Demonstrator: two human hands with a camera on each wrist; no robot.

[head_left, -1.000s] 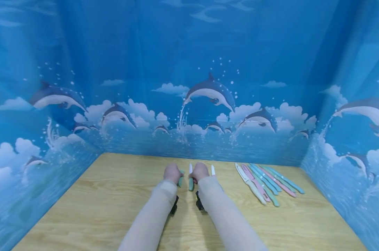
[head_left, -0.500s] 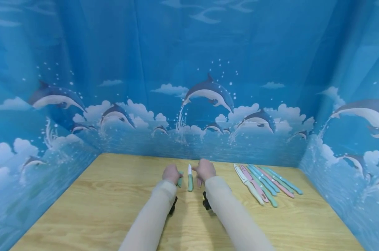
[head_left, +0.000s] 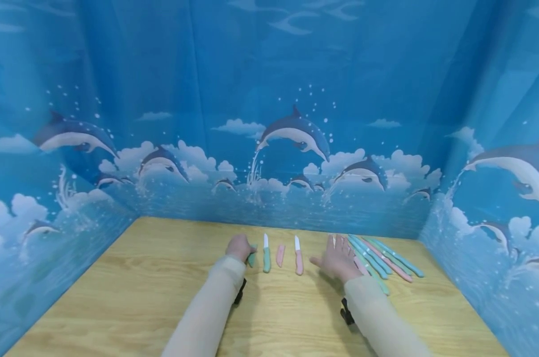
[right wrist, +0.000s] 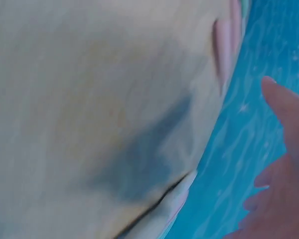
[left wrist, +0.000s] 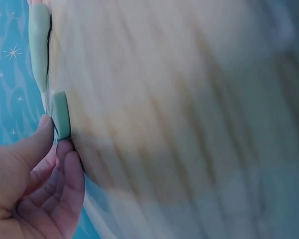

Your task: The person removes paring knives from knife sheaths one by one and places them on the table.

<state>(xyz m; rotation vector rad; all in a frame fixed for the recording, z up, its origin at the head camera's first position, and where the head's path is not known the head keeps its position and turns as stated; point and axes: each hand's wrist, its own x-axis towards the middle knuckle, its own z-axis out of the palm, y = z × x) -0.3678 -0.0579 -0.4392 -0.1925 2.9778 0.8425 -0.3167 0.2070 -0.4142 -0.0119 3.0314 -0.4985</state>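
1. Near the table's (head_left: 162, 297) far edge: green knife (head_left: 266, 253), pink sheath (head_left: 280, 255) and pink knife (head_left: 298, 256) lie unsheathed.
2. Left hand (head_left: 239, 247) pinches green sheath (head_left: 251, 259).
3. Right hand (head_left: 338, 258), fingers spread, empty, hovers beside sheathed knives (head_left: 381, 260) by the right edge; those seemingly remain.

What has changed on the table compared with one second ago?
The right hand let go, opened and moved right toward the row of knives, leaving a pink knife and pink sheath lying on the table. The left hand stayed holding the green sheath; the green knife stayed.
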